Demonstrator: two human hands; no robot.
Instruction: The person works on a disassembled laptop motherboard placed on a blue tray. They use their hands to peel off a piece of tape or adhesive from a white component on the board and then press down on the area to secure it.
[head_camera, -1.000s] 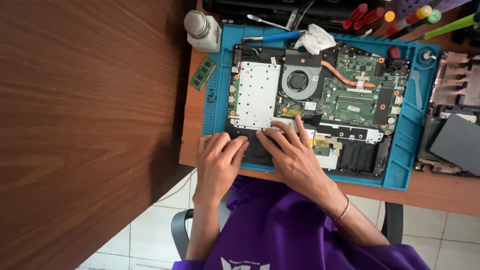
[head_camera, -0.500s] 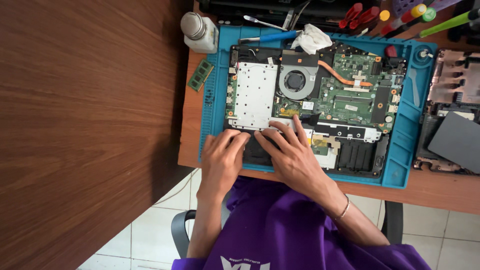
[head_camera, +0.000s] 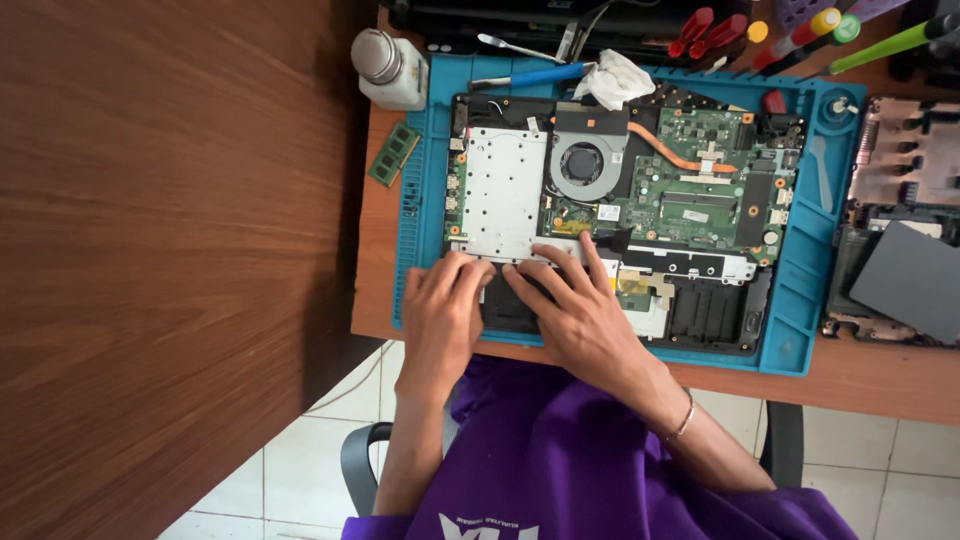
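Note:
An opened laptop base (head_camera: 620, 200) lies on a blue work mat (head_camera: 810, 290), showing a green circuit board, a round fan (head_camera: 582, 162), a copper heat pipe and a silver metal plate (head_camera: 497, 195). Both hands rest on its near left corner. My left hand (head_camera: 443, 315) lies flat with fingertips at the plate's lower edge. My right hand (head_camera: 580, 305) is beside it, fingers spread and pressed on the black strip below the board. What lies under the palms is hidden.
A white bottle with a metal cap (head_camera: 385, 65) and a green memory stick (head_camera: 392, 154) sit left of the mat. Behind are a white cloth (head_camera: 615, 78), a blue-handled tool (head_camera: 530, 76) and red and green screwdrivers (head_camera: 700, 30). Another dismantled laptop (head_camera: 905, 240) lies right.
Both hands stay on the laptop's near left corner with small finger shifts. The view has drifted slightly, so the bench sits a little differently in frame.

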